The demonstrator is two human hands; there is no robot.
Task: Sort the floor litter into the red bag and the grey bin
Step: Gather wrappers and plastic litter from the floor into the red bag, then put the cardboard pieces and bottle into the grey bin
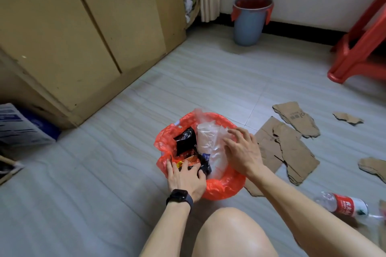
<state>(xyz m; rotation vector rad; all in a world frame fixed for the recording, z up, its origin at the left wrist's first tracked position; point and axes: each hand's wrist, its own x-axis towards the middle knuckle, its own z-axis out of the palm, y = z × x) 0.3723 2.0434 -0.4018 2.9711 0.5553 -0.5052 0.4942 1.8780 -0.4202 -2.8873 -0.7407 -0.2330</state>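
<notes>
Red plastic — the red bag [221, 189] — sits open on the pale tiled floor [87, 183] just in front of the person's knee [234, 233], its rim rolled outward all round. Inside lie a clear plastic wrapper [208, 144], standing up past the far rim, and dark snack wrappers [186, 141] on the left side. The left hand [186, 178], with a black watch [179, 196] at the wrist, rests at the near-left edge of the bag, its fingers [183, 165] spread loosely and pressing on an orange-and-black wrapper [193, 160]; they are not closed around it. The right hand [243, 150] lies over the clear wrapper at the bag's right rim, fingers apart and flat on the plastic.

Torn cardboard pieces [292, 148] are scattered on the floor to the right, the nearest one touching the bag's edge. A clear bottle with a red label [342, 204] lies on its side near the right forearm. The grey bin [250, 21], lined in red, stands well apart against the far wall — bare floor lies between it and the bag. A beige cabinet [73, 37] bounds the left side; a red stool [359, 48] stands at the far right.
</notes>
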